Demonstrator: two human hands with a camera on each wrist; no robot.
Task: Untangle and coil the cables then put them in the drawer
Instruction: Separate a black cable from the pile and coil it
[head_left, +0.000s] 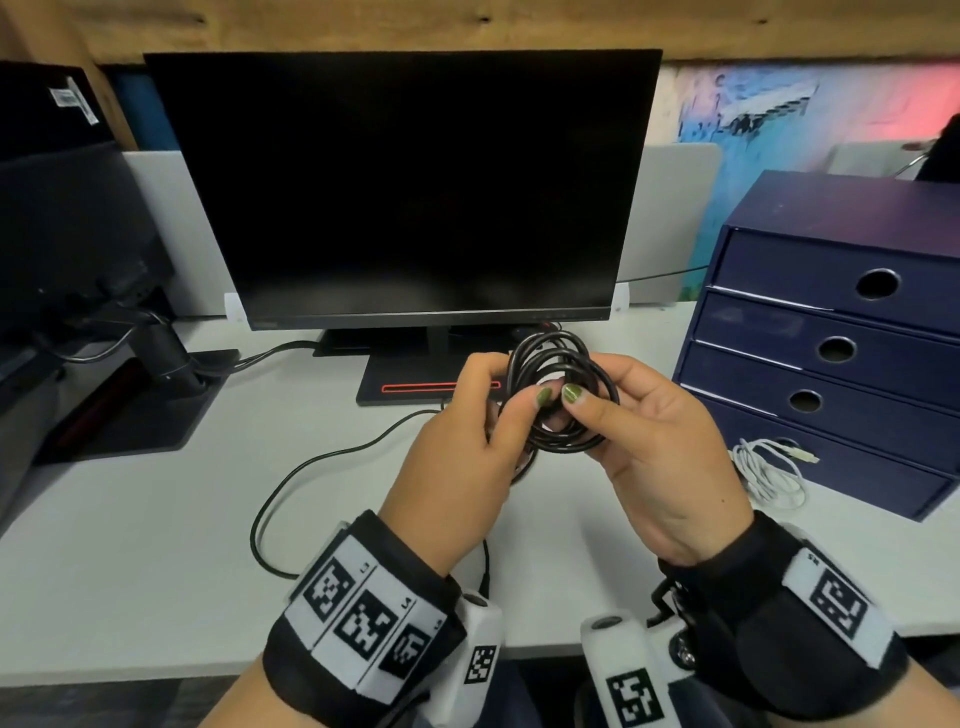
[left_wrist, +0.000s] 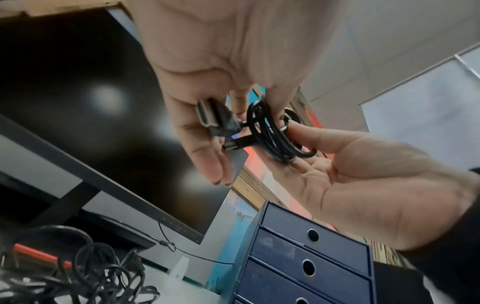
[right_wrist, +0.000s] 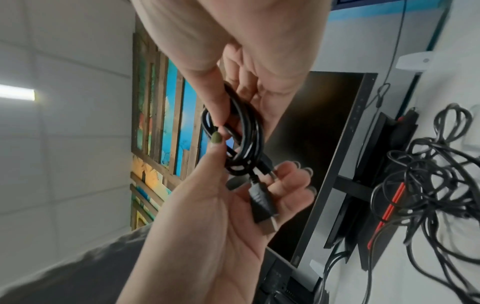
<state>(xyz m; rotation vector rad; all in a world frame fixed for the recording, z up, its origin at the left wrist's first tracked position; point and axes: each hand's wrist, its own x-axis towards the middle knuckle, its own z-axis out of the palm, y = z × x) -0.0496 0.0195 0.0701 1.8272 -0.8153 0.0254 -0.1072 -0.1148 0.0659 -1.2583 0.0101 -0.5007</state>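
Near the middle of the head view, above the desk (head_left: 156, 519), both hands held a black cable (head_left: 558, 395) wound into a small coil. The left hand (head_left: 462, 457) pinched it with its thumb, the plug (left_wrist: 215, 119) lying across its fingers; the right hand (head_left: 660, 457) pinched the opposite side. The cable looked light, limp and springy, so the loops would likely slacken unless gripped where they cross. At the right edge stood a blue drawer unit (head_left: 831, 332), every drawer closed, with a white cable (head_left: 769, 473) lying before the lowest. A monitor (head_left: 405, 182) filled the upper centre.
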